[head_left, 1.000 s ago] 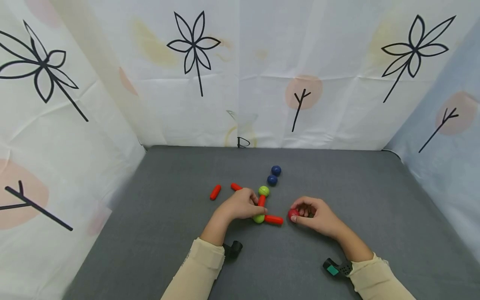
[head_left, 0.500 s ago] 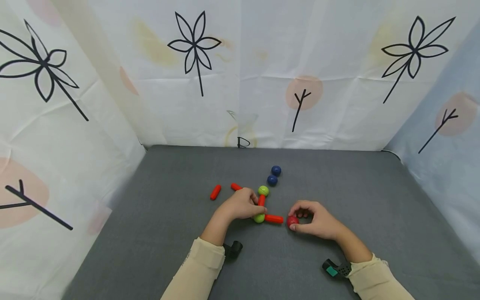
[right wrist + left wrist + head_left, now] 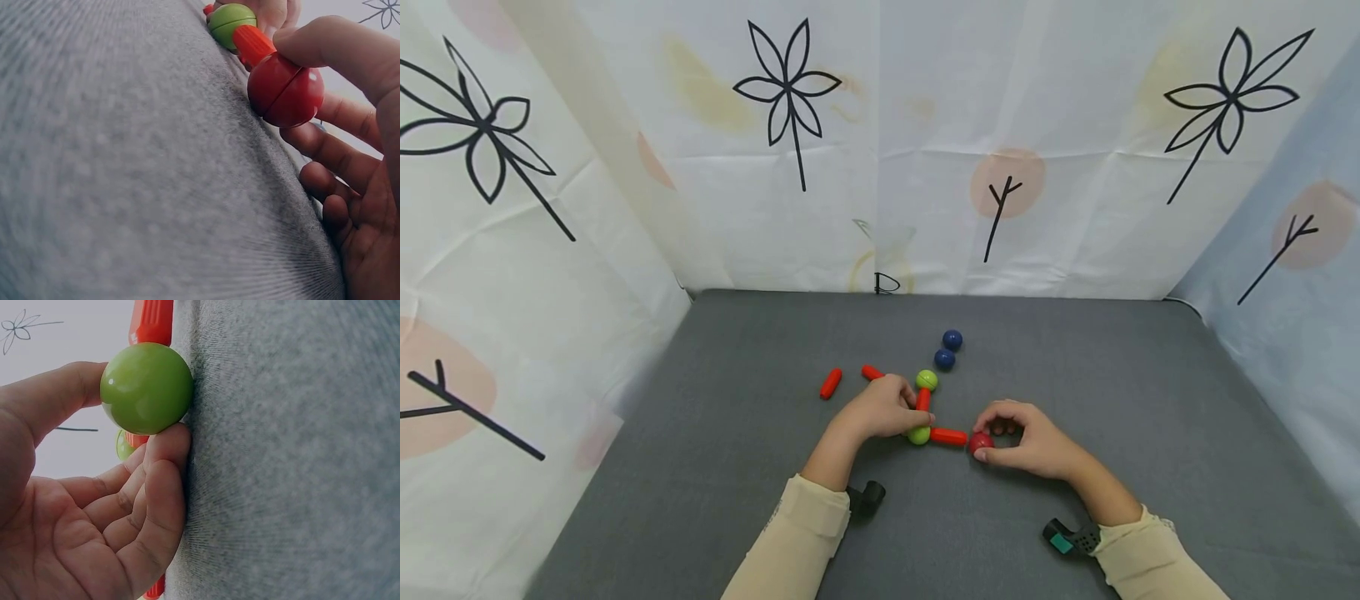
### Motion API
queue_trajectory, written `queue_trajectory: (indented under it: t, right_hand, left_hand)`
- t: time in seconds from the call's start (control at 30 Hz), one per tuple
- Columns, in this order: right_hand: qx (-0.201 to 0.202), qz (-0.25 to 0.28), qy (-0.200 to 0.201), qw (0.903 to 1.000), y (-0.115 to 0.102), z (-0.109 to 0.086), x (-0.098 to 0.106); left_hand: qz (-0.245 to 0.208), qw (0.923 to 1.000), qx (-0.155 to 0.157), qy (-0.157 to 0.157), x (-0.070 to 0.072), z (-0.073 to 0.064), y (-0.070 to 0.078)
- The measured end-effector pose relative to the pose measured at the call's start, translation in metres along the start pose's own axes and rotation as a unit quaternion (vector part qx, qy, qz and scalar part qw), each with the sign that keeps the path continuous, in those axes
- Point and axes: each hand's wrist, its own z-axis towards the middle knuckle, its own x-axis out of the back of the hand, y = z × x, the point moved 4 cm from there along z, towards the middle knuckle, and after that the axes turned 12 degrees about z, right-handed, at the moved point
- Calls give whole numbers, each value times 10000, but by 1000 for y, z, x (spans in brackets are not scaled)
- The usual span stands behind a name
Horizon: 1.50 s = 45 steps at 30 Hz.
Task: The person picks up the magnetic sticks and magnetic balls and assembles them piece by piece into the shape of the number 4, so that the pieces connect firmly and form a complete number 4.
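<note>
1. The left hand pinches the near green ball between thumb and curled fingers; in the left wrist view the thumb sits on one side of the ball, the forefinger on the other, and the ball touches the grey mat.
2. The right hand pinches the red ball between thumb and fingertips; in the right wrist view the ball touches the tip of the flat orange rod, just off the mat.
3. That rod lies between the two balls.
4. A second orange rod runs from the near green ball to the far green ball.
5. Two blue balls lie just beyond.
6. Two loose orange rods lie left of the left hand.
7. Bare mat stretches to the right of the hands and in front; the curtain walls stand well apart.
</note>
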Motion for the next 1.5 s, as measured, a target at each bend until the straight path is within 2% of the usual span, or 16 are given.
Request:
queue_trajectory:
  t: [0.67,0.87,1.5]
  right_hand:
    - [53,-81,85,9999,1,1,-1]
    - [3,-110,122,9999,0,2,0]
    - [-151,-172,171,9996,1,1,1]
  left_hand:
    - [97,9999,36,-20,-1,1,-1]
    - [62,9999,115,-16,-1,1,-1]
    - [26,10000,62,47,1,-2,-1]
